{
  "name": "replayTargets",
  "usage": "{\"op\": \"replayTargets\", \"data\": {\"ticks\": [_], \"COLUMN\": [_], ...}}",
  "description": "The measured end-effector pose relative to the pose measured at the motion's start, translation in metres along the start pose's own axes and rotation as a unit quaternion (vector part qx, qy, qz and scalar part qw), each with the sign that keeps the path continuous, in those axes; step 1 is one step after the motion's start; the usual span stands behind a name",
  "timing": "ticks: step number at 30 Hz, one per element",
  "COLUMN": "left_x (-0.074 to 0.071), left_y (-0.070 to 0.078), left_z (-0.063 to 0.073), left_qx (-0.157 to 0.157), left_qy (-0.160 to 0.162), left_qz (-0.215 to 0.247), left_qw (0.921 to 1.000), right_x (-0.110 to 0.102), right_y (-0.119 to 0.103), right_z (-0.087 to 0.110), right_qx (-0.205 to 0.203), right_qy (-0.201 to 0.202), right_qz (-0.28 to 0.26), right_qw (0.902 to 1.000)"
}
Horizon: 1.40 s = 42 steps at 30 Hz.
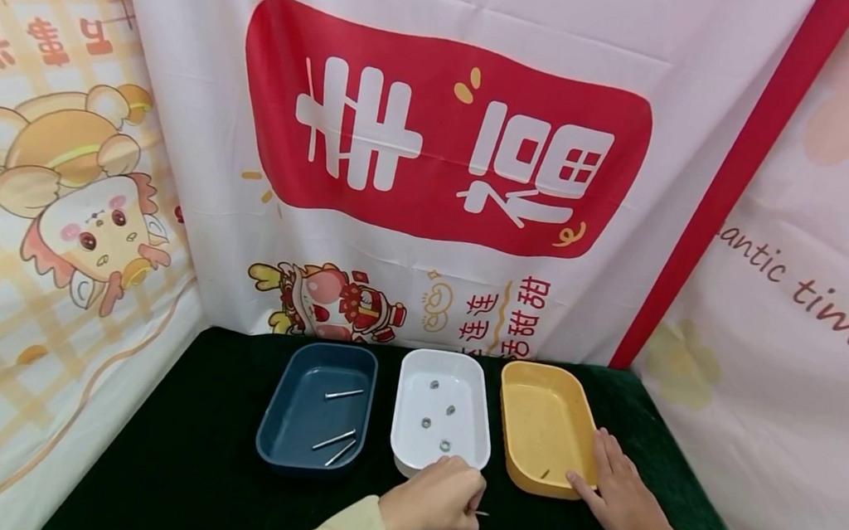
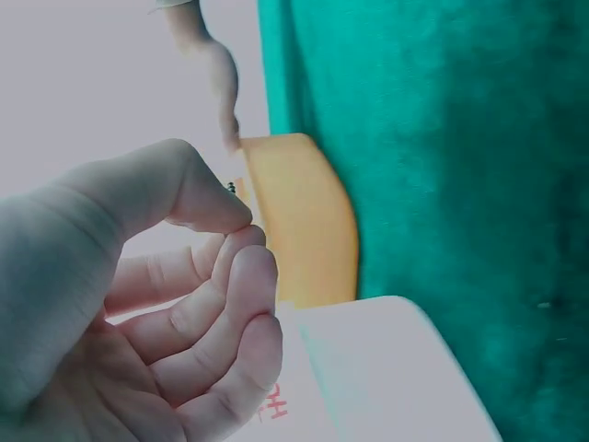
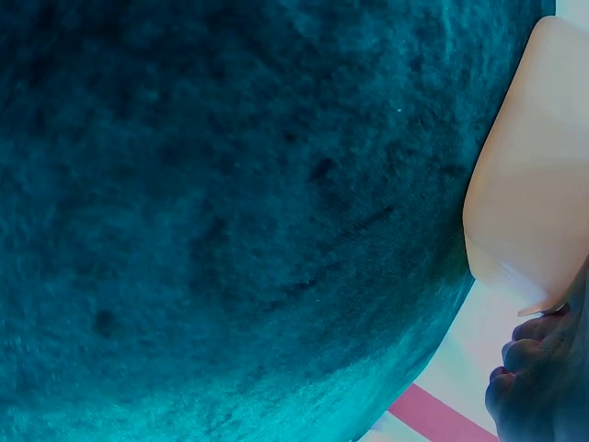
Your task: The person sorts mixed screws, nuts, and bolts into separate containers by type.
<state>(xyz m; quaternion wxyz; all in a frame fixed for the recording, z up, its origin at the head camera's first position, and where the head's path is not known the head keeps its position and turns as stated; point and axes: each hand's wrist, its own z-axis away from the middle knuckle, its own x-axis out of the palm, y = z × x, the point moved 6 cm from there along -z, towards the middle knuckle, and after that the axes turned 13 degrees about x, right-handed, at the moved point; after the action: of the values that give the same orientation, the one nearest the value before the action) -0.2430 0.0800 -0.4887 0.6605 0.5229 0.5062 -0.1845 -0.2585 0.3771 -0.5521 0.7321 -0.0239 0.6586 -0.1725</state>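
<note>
My left hand (image 1: 438, 499) pinches a small screw (image 1: 482, 513) between thumb and forefinger, in front of the white tray. In the left wrist view the screw's threaded end (image 2: 231, 188) pokes out past the thumb, and the rest is hidden by the fingers. My right hand (image 1: 627, 493) rests against the near right corner of the yellow tray (image 1: 549, 375), fingers lying straight along its outer side and thumb at the front rim. A small thin piece (image 1: 545, 474) lies on that tray's floor near the front. Seen from the right wrist, fingers (image 3: 525, 354) touch the tray's edge.
At the left stands a dark blue tray (image 1: 282, 387) with 3 long bolts (image 1: 334, 439) in it. The white tray (image 1: 408, 372) in the middle holds several nuts (image 1: 425, 422). Dark green cloth (image 1: 178, 445) covers the table, and printed curtains (image 1: 201, 156) enclose it at the back and sides.
</note>
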Motion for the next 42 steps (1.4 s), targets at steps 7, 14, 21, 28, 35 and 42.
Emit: {"op": "replayTargets", "data": {"ticks": [7, 14, 21, 28, 35, 42], "left_x": [-0.022, -0.045, -0.055, -0.056, -0.053, -0.046], "left_y": [0.01, 0.018, 0.025, 0.028, 0.019, 0.001], "left_z": [-0.014, -0.028, -0.04, -0.054, -0.071, -0.085], "left_qx": [0.028, 0.052, 0.088, 0.106, 0.102, 0.076], "left_qy": [0.025, 0.077, 0.124, 0.16, 0.172, 0.177], "left_qz": [-0.014, -0.059, -0.134, -0.182, -0.198, -0.19], "left_qw": [0.9992, 0.9939, 0.9792, 0.9643, 0.9596, 0.9627], "right_x": [0.0, 0.0, 0.002, 0.002, 0.002, 0.002], "right_y": [-0.001, 0.0, 0.001, 0.001, 0.001, 0.001], "right_z": [0.001, 0.0, 0.0, 0.0, -0.001, -0.001], "right_qx": [-0.002, -0.002, 0.001, 0.001, 0.0, 0.002], "right_qy": [0.002, 0.004, -0.001, -0.002, 0.002, -0.002], "right_qz": [0.001, 0.001, 0.001, -0.002, 0.0, 0.0], "right_qw": [1.0, 1.0, 1.0, 1.0, 1.0, 1.0]}}
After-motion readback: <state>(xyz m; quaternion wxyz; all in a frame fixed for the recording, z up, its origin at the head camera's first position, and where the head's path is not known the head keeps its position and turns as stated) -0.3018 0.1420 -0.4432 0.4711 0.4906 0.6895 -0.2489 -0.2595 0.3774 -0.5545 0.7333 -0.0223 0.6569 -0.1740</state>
